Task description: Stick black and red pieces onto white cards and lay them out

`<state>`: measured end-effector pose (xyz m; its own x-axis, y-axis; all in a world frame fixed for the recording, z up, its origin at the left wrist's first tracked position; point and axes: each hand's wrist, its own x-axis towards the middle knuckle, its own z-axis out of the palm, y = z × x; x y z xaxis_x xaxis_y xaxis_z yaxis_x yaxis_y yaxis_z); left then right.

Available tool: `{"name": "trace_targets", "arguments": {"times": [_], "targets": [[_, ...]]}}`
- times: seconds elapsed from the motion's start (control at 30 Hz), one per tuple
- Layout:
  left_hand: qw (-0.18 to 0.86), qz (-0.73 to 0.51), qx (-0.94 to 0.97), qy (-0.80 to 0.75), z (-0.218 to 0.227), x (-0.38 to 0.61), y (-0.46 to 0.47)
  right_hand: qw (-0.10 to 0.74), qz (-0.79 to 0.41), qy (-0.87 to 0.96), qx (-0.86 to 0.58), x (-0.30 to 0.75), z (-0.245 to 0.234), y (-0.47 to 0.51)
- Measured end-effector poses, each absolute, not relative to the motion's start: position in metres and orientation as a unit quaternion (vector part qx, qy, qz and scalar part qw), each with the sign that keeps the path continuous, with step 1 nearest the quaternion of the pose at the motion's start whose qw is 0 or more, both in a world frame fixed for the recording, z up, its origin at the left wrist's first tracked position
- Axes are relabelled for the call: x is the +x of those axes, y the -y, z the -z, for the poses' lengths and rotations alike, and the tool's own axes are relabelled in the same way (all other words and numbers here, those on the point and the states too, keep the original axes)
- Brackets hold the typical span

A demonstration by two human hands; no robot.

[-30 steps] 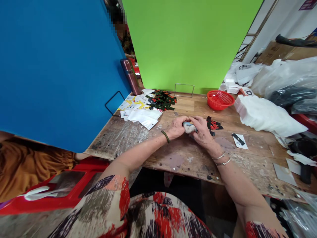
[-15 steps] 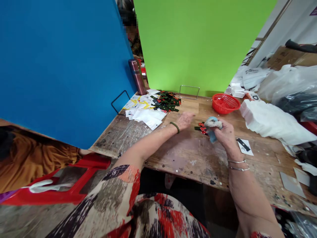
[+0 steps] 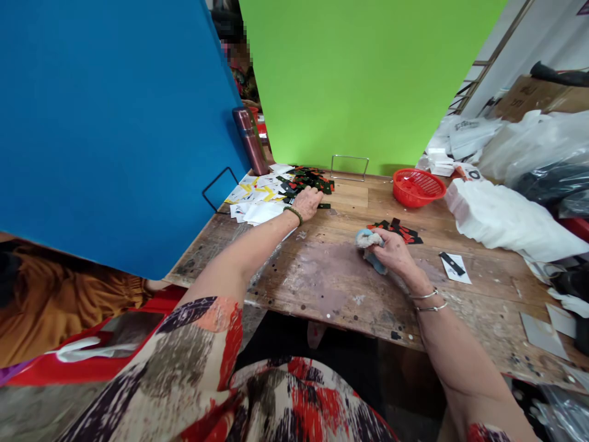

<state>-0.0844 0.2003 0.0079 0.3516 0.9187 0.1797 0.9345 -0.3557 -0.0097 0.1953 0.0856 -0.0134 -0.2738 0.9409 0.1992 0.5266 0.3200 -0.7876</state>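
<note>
My left hand (image 3: 307,202), a green bead bracelet at its wrist, rests at the near edge of a pile of small dark strips (image 3: 306,178) with orange-red parts. Its fingers are curled together, and their tips are partly hidden, so what they pinch is unclear. A crumpled white and light-blue cloth (image 3: 367,240) is gripped in my right hand (image 3: 394,253), low over the worn wooden table (image 3: 331,276). Just beyond that hand lies a smaller group of dark and red strips (image 3: 407,234). To its right, a single black strip (image 3: 451,263) lies on a white card (image 3: 460,274).
White cards (image 3: 260,212) lie left of the pile, by a pinkish flask (image 3: 251,141). A red basket (image 3: 418,189) stands at the back right, near a white wrapped bundle (image 3: 510,218). Blue (image 3: 115,123) and green (image 3: 368,80) panels border the table.
My left hand has moved left and back to the strip pile. My right hand, still holding the cloth, has shifted left and slightly nearer, uncovering more of the smaller group of strips.
</note>
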Motion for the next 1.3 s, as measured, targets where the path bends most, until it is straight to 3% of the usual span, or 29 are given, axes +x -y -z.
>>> {"name": "trace_targets", "arguments": {"times": [0.13, 0.27, 0.37, 0.43, 0.57, 0.7, 0.83, 1.03, 1.17, 1.3], "targets": [[0.041, 0.207, -0.769, 0.603, -0.026, -0.087, -0.194, 0.347, -0.31, 0.735, -0.493, 0.193, 0.017, -0.087], [-0.085, 0.355, -0.734, 0.573, -0.024, -0.063, -0.165, 0.437, -0.184, 0.752, -0.458, 0.188, 0.018, -0.089], [-0.246, 0.388, -0.733, 0.502, -0.012, -0.036, -0.131, 0.486, -0.101, 0.754, -0.429, 0.179, 0.018, -0.087], [-0.328, 0.397, -0.735, 0.44, -0.008, -0.022, -0.113, 0.467, -0.108, 0.775, -0.412, 0.175, 0.017, -0.085], [-0.424, 0.438, -0.684, 0.402, -0.009, -0.007, -0.104, 0.382, -0.176, 0.799, -0.429, 0.189, 0.011, -0.088], [-0.494, 0.463, -0.589, 0.442, -0.003, 0.017, -0.119, 0.454, -0.093, 0.702, -0.541, 0.22, 0.004, -0.096], [-0.408, 0.397, -0.68, 0.463, 0.005, 0.038, -0.14, 0.485, -0.101, 0.662, -0.563, 0.227, 0.001, -0.096], [-0.054, 0.17, -0.785, 0.593, -0.001, -0.026, -0.182, 0.426, -0.163, 0.734, -0.503, 0.205, 0.001, -0.087], [-0.021, 0.081, -0.794, 0.603, -0.003, -0.063, -0.194, 0.405, -0.181, 0.753, -0.485, 0.199, 0.007, -0.086], [-0.081, 0.157, -0.796, 0.579, -0.002, -0.054, -0.185, 0.391, -0.197, 0.761, -0.479, 0.196, 0.016, -0.09]]}}
